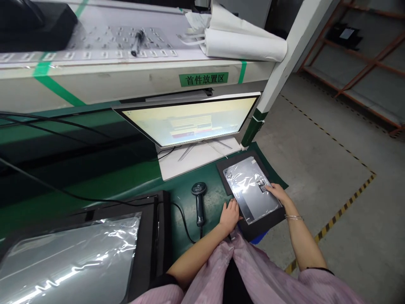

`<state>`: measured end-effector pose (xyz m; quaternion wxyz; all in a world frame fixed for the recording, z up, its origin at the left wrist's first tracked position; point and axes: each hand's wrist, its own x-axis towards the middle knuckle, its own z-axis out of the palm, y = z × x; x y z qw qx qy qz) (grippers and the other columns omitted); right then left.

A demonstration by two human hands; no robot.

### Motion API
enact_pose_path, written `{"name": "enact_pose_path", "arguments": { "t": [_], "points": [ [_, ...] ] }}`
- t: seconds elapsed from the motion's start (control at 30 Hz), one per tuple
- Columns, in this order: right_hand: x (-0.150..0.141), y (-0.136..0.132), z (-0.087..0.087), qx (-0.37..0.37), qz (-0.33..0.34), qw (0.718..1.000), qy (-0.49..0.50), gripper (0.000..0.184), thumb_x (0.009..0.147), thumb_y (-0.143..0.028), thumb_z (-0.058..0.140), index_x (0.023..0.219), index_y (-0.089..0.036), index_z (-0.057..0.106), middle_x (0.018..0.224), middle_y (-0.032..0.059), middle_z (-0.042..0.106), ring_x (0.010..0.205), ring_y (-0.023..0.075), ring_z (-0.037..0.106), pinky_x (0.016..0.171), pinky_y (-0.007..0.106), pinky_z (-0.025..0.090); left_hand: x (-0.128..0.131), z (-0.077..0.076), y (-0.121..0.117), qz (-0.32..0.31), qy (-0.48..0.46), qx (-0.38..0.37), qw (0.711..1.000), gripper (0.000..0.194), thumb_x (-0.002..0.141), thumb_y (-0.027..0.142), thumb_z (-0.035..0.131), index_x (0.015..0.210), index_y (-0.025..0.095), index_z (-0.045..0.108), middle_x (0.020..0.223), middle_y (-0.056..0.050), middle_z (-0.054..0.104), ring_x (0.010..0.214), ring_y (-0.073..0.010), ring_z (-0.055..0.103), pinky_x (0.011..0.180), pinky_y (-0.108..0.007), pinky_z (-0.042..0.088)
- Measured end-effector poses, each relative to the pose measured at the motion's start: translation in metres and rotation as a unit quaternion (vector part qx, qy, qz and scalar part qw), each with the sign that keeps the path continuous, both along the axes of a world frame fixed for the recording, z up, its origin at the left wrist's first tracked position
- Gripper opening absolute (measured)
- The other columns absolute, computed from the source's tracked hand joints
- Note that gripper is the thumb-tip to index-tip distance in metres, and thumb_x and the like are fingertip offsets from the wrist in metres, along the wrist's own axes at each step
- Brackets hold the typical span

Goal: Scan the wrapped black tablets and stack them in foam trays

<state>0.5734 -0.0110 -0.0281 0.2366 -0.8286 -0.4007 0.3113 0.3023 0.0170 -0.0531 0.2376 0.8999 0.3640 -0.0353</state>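
Note:
A thin silver panel (248, 204) in clear film lies on a black foam pad (226, 179) on the bench. My right hand (279, 195) reaches over its right side, fingertips on a small dark patch (261, 185) with pale markings. Those fingers look stretched out; whether they pinch anything there is too small to tell. Beside the panel's left edge rests my left hand (230, 214), palm down with fingers slightly apart and nothing visible in it. A black barcode scanner (199, 202) lies to the left of that hand, its cable running off left.
A lit monitor (193, 120) stands on a white base (172, 166) behind the scanner. At lower left, a large film-covered silver panel (72, 261) sits in black foam (163, 236). Overhead, a shelf (133, 82) carries a marker (137, 42) and white sheeting (247, 44). A post (281, 67) rises at right.

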Motion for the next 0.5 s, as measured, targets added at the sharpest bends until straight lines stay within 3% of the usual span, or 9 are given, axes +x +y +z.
{"name": "enact_pose_path", "arguments": {
  "t": [0.1,0.2,0.3,0.37,0.43,0.5],
  "points": [
    [-0.009,-0.004,0.029,0.029,0.049,0.998,0.008,0.031,0.082,-0.044,0.051,0.08,-0.014,0.061,0.084,0.0065,0.068,0.077,0.0192,0.062,0.065,0.026,0.044,-0.003,-0.001,0.0,0.033,-0.057,-0.053,0.996,0.065,0.078,0.018,0.071,0.135,0.002,0.045,0.146,-0.028,0.039,0.14,-0.0353,0.033,0.115,-0.057,0.024],
    [-0.032,-0.013,0.057,0.064,0.063,0.995,-0.046,0.028,0.081,-0.044,0.051,0.07,-0.018,0.051,0.072,0.0047,0.063,0.069,0.0186,0.058,0.06,0.025,0.037,-0.008,0.0,0.002,0.078,-0.142,-0.125,0.979,0.065,0.071,0.012,0.074,0.131,0.006,0.05,0.147,-0.025,0.038,0.141,-0.0362,0.031,0.117,-0.057,0.018],
    [-0.074,-0.03,0.081,0.084,0.057,0.988,-0.118,0.025,0.084,-0.04,0.052,0.072,-0.019,0.048,0.06,0.0029,0.055,0.059,0.0179,0.053,0.055,0.026,0.025,-0.013,0.007,0.011,0.15,-0.254,-0.223,0.929,0.064,0.07,0.029,0.076,0.126,0.01,0.053,0.142,-0.022,0.045,0.138,-0.0355,0.034,0.118,-0.054,0.018],
    [-0.109,-0.045,0.097,0.11,0.06,0.975,-0.182,0.025,0.091,-0.039,0.048,0.078,-0.018,0.05,0.058,0.0025,0.054,0.053,0.0173,0.052,0.052,0.027,0.021,-0.014,0.014,0.021,0.216,-0.336,-0.305,0.865,0.066,0.076,0.052,0.067,0.127,0.012,0.052,0.138,-0.021,0.048,0.135,-0.0341,0.038,0.116,-0.052,0.024],
    [-0.143,-0.061,0.113,0.185,0.077,0.934,-0.296,0.026,0.097,-0.037,0.043,0.082,-0.018,0.053,0.058,0.0018,0.054,0.051,0.0162,0.054,0.05,0.027,0.024,-0.011,0.024,0.034,0.268,-0.418,-0.393,0.774,0.07,0.083,0.07,0.042,0.126,0.016,0.052,0.131,-0.02,0.054,0.127,-0.0316,0.048,0.108,-0.051,0.035],
    [-0.173,-0.073,0.128,0.263,0.105,0.885,-0.369,0.022,0.099,-0.03,0.041,0.088,-0.016,0.055,0.063,0.0024,0.059,0.056,0.0154,0.059,0.053,0.026,0.033,-0.006,0.037,0.047,0.294,-0.496,-0.466,0.671,0.068,0.085,0.073,0.027,0.117,0.02,0.055,0.116,-0.014,0.061,0.109,-0.0258,0.06,0.096,-0.045,0.045]
  ]
}}
